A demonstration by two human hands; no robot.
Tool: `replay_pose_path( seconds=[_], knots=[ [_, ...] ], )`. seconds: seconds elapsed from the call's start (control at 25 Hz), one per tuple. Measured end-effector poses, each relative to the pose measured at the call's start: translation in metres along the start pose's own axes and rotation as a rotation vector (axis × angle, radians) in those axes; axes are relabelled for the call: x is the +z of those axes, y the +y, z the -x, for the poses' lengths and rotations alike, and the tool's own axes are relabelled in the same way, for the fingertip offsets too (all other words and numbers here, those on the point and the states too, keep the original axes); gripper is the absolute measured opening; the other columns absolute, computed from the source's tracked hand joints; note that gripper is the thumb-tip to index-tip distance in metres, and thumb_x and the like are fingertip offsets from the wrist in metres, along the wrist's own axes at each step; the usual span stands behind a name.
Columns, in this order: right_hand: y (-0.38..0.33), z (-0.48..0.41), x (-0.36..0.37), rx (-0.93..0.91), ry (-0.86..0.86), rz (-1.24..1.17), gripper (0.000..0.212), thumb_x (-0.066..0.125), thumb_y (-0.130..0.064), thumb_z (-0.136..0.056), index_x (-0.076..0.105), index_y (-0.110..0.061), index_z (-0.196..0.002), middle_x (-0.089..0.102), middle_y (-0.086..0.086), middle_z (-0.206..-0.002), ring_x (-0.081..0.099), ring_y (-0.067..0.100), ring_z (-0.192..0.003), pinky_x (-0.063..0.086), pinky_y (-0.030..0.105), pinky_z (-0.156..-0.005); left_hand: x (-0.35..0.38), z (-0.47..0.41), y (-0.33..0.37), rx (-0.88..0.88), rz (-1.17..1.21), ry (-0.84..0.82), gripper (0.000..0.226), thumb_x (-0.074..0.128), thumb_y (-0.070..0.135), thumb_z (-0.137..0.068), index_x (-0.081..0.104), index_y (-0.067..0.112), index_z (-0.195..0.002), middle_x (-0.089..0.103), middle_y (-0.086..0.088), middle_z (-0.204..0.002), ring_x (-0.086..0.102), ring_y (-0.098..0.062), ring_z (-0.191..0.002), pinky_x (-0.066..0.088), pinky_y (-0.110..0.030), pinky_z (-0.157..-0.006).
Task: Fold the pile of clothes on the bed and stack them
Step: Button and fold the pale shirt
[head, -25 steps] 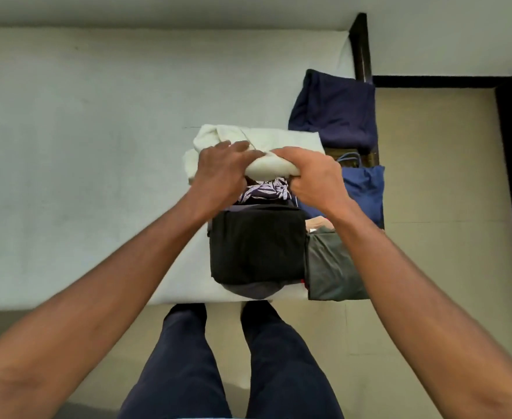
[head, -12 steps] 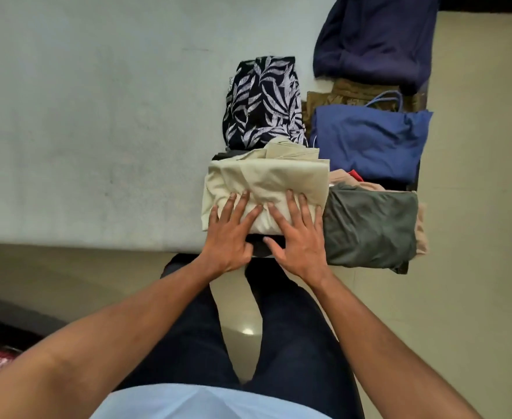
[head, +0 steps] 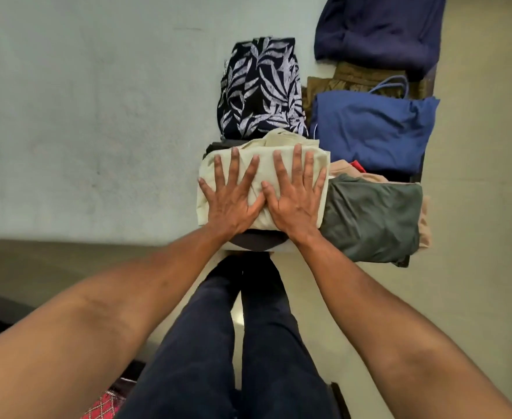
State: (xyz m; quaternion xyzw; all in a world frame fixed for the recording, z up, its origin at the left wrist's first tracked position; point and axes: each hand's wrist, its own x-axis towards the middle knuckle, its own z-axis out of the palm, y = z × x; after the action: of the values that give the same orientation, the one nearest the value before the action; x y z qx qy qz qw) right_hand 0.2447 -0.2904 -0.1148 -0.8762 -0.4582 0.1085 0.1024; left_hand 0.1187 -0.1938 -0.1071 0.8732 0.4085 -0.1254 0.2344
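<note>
On the bed edge nearest me, I see two hands, left hand and right hand, pressing one folded cream garment, each grip flat with fingers spread. One green garment lies just beside it, one leaf-print garment beyond.

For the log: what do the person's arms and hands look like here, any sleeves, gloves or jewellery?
Both forearms are bare as far as the frame shows, with no sleeves in view. The left hand and right hand are ungloved, with no rings, watch or wristband visible. Below them the legs wear dark navy trousers.
</note>
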Motion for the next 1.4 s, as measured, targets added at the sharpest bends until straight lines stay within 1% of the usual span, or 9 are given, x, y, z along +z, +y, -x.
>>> replay_pose_path(
  seconds=[0.28, 0.52, 0.6, 0.68, 0.84, 1.0, 1.12, 1.28, 1.4],
  knots=[
    [0.019, -0.001, 0.055, 0.001, 0.023, 0.048, 0.072, 0.045, -0.057, -0.098, 0.03, -0.026, -0.16, 0.017, 0.018, -0.168, 0.013, 0.039, -0.155, 0.009, 0.065, -0.122, 0.064, -0.023, -0.019, 0.078, -0.021, 0.111, 0.072, 0.019, 0.066, -0.096, 0.001, 0.036, -0.159, -0.005, -0.007, -0.168, -0.008, -0.04, -0.153, 0.008, -0.077, -0.11],
    [0.009, -0.009, 0.031, 0.031, -0.001, -0.008, 0.068, 0.044, -0.059, -0.099, 0.032, -0.029, -0.16, 0.02, 0.013, -0.168, 0.015, 0.035, -0.156, 0.011, 0.064, -0.122, 0.034, -0.022, -0.01, 0.044, 0.001, 0.043, 0.072, 0.023, 0.069, -0.095, -0.002, 0.043, -0.158, -0.006, 0.001, -0.169, -0.01, -0.034, -0.154, 0.005, -0.077, -0.111],
    [0.003, -0.013, 0.011, 0.108, -0.102, -0.103, 0.068, 0.045, -0.058, -0.098, 0.03, -0.033, -0.16, 0.016, 0.008, -0.17, 0.01, 0.031, -0.157, 0.005, 0.061, -0.123, 0.016, -0.02, -0.006, -0.005, 0.04, 0.046, 0.07, 0.034, 0.064, -0.095, 0.012, 0.041, -0.158, 0.01, 0.001, -0.168, 0.001, -0.032, -0.154, 0.003, -0.074, -0.111],
    [0.002, -0.02, -0.014, 0.181, -0.215, -0.297, 0.065, 0.054, -0.05, -0.095, 0.038, -0.033, -0.156, 0.017, 0.005, -0.17, 0.009, 0.029, -0.157, 0.004, 0.056, -0.124, -0.008, -0.016, 0.004, -0.094, 0.092, 0.142, 0.055, 0.049, 0.049, -0.095, 0.042, 0.033, -0.147, 0.038, -0.002, -0.156, 0.023, -0.031, -0.15, 0.009, -0.071, -0.112],
    [0.037, -0.029, -0.067, 0.199, -0.301, -0.687, 0.039, 0.065, -0.029, -0.093, 0.066, -0.021, -0.132, 0.051, 0.007, -0.15, 0.042, 0.026, -0.141, 0.03, 0.037, -0.117, -0.05, -0.009, 0.048, -0.208, 0.219, 0.371, 0.025, 0.055, 0.027, -0.085, 0.073, 0.022, -0.102, 0.069, -0.001, -0.114, 0.056, -0.03, -0.115, 0.041, -0.045, -0.097],
    [0.137, -0.012, -0.129, 0.27, -0.286, -0.848, 0.027, 0.063, -0.026, -0.09, 0.075, -0.021, -0.114, 0.072, 0.002, -0.116, 0.066, 0.02, -0.108, 0.047, 0.03, -0.093, -0.059, -0.007, 0.14, -0.138, 0.237, 0.281, 0.021, 0.056, 0.018, -0.083, 0.074, 0.016, -0.092, 0.071, 0.0, -0.088, 0.066, -0.025, -0.088, 0.047, -0.032, -0.08],
    [0.274, 0.032, -0.175, 0.408, -0.269, -0.901, 0.017, 0.067, -0.026, -0.089, 0.078, -0.023, -0.102, 0.077, 0.001, -0.1, 0.07, 0.023, -0.097, 0.055, 0.036, -0.088, -0.034, -0.006, 0.252, -0.011, 0.119, 0.141, 0.025, 0.055, 0.022, -0.081, 0.075, 0.015, -0.093, 0.075, -0.006, -0.089, 0.069, -0.028, -0.085, 0.049, -0.033, -0.079],
    [0.439, 0.082, -0.226, 0.634, -0.27, -0.831, 0.016, 0.066, -0.025, -0.09, 0.079, -0.023, -0.099, 0.078, 0.001, -0.106, 0.069, 0.023, -0.102, 0.052, 0.031, -0.086, -0.004, -0.02, 0.402, 0.11, 0.114, 0.024, 0.031, 0.051, 0.03, -0.08, 0.077, 0.018, -0.093, 0.077, -0.004, -0.091, 0.071, -0.026, -0.089, 0.053, -0.035, -0.081],
    [0.552, 0.092, -0.258, 0.823, -0.172, -0.874, 0.013, 0.062, -0.037, -0.077, 0.073, -0.03, -0.075, 0.078, 0.001, -0.101, 0.072, 0.027, -0.101, 0.057, 0.042, -0.089, 0.006, -0.059, 0.519, 0.17, 0.144, -0.036, 0.024, 0.056, 0.029, -0.086, 0.075, 0.017, -0.091, 0.075, -0.003, -0.084, 0.069, -0.022, -0.082, 0.051, -0.033, -0.075]
  ],
)
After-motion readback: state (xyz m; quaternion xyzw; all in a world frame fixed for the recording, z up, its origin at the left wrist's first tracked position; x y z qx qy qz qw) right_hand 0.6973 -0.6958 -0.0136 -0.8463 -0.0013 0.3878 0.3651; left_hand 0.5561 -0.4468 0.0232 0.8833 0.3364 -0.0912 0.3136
